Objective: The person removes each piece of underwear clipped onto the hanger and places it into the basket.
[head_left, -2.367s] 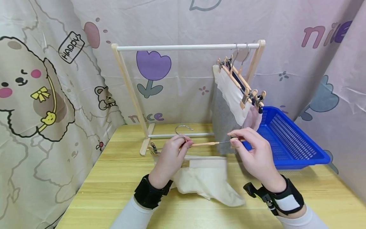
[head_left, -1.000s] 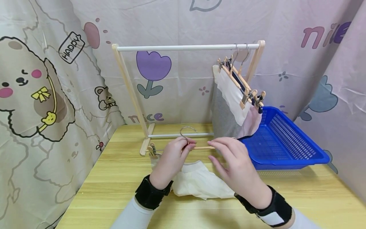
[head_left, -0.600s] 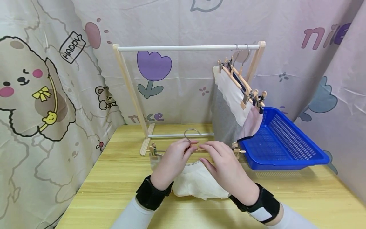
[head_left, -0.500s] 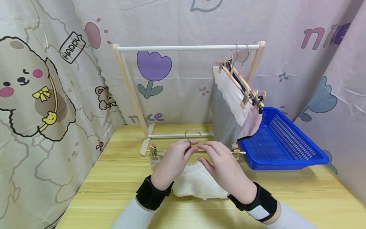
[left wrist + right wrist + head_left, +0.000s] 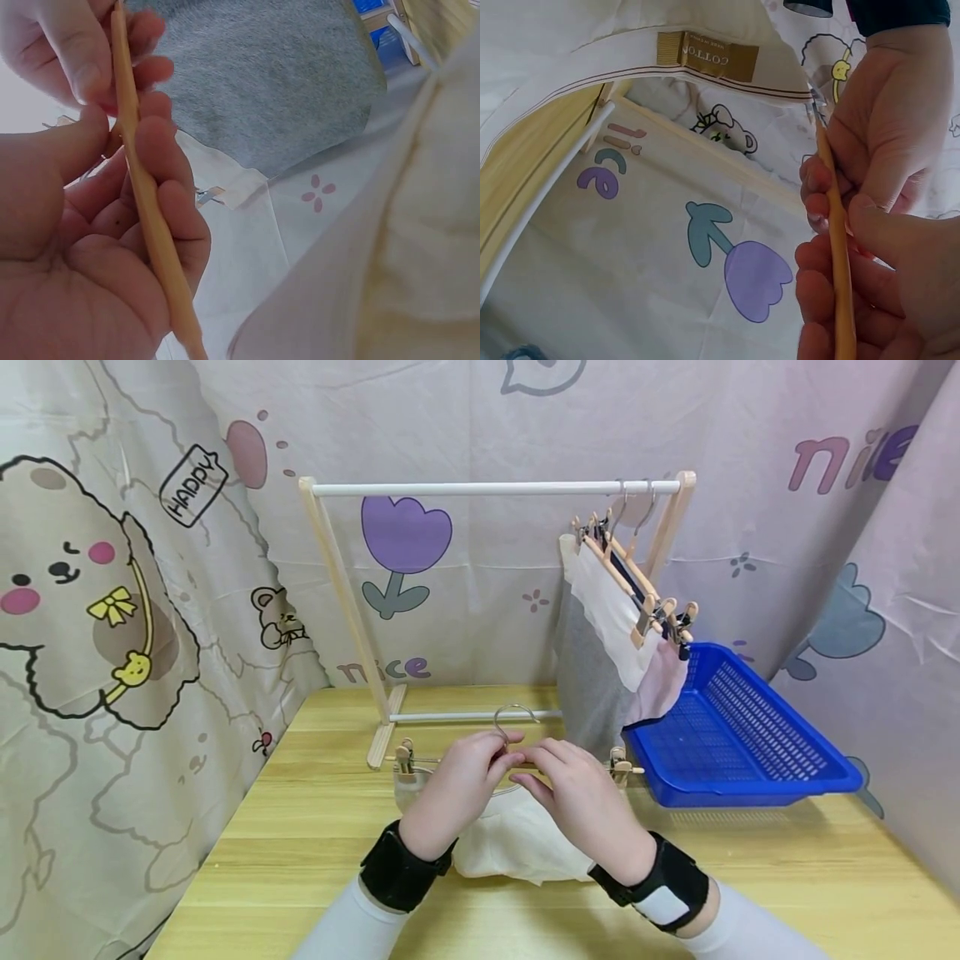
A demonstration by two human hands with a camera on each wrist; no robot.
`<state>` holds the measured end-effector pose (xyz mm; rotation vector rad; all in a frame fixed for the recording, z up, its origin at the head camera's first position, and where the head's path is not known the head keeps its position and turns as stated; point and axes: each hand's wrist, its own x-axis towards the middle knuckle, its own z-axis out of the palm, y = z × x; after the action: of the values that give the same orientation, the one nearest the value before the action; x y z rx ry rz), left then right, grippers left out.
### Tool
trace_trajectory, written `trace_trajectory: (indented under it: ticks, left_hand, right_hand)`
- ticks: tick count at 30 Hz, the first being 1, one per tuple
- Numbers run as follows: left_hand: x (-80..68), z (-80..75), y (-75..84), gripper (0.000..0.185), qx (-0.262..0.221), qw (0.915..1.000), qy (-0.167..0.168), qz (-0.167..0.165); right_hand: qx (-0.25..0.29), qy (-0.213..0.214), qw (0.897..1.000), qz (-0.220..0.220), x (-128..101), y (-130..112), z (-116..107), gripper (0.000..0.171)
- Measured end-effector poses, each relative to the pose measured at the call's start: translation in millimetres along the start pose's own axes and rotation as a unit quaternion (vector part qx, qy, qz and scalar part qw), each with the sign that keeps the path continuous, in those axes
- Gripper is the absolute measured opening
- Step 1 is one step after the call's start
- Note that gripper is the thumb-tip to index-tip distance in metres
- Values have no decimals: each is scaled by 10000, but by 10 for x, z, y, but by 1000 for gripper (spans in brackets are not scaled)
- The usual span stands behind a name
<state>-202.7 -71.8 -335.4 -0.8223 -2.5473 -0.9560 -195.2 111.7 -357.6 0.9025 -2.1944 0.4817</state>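
Observation:
A wooden clip hanger (image 5: pixel 621 766) with a metal hook (image 5: pixel 514 713) is held just above the table, and a cream garment (image 5: pixel 517 843) hangs from its clips. My left hand (image 5: pixel 497 762) grips the bar at its middle, below the hook. My right hand (image 5: pixel 537 770) pinches the same bar right beside it, fingertips nearly touching. In the left wrist view the wooden bar (image 5: pixel 150 225) runs through my curled left fingers (image 5: pixel 161 202). The right wrist view shows the bar (image 5: pixel 837 247) between both hands and the garment's gold label (image 5: pixel 718 54).
A small wooden rack with a white rod (image 5: pixel 465 488) stands behind the hands. Several hangers with grey, cream and pink cloths (image 5: pixel 607 635) hang at its right end. A blue basket (image 5: pixel 787 768) sits at the right. The table (image 5: pixel 787 868) is pale wood.
My right hand left the hanger's right clip and moved left to the bar's middle, beside the left hand. The hanger and garment shifted slightly right.

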Motion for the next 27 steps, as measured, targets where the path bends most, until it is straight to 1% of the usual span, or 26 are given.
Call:
trace_trajectory:
  ticks: [4,12,18,20,22,24,27]
  left_hand:
    - [7,13,0,16,52,9999,-43,80]
    - [11,26,2,26,41,9998,-175,65]
    - [-17,15,35,23,59,9999,-99,108]
    - [-39,3,60,23,101,9999,18,105]
    - [-68,-20,93,24,120,9996,238,134]
    - [-101,-53,126,26,93,9983,527,213]
    - [-136,-119,163,26,60,9930,1066,502]
  right_hand:
    - [92,72,9999,-6,-8,21,22,17]
    - [273,177,9994,98,-29,52,41,14]
    - [394,179,9988,233,-34,69,37,12]
    - [456,161,9983,340,-38,76,32,11]
    - [522,138,9975,465,-43,81,26,9]
    - [585,105,9965,595,-45,88,18,7]
    - [678,87,9947,768,-50,101,3,6]
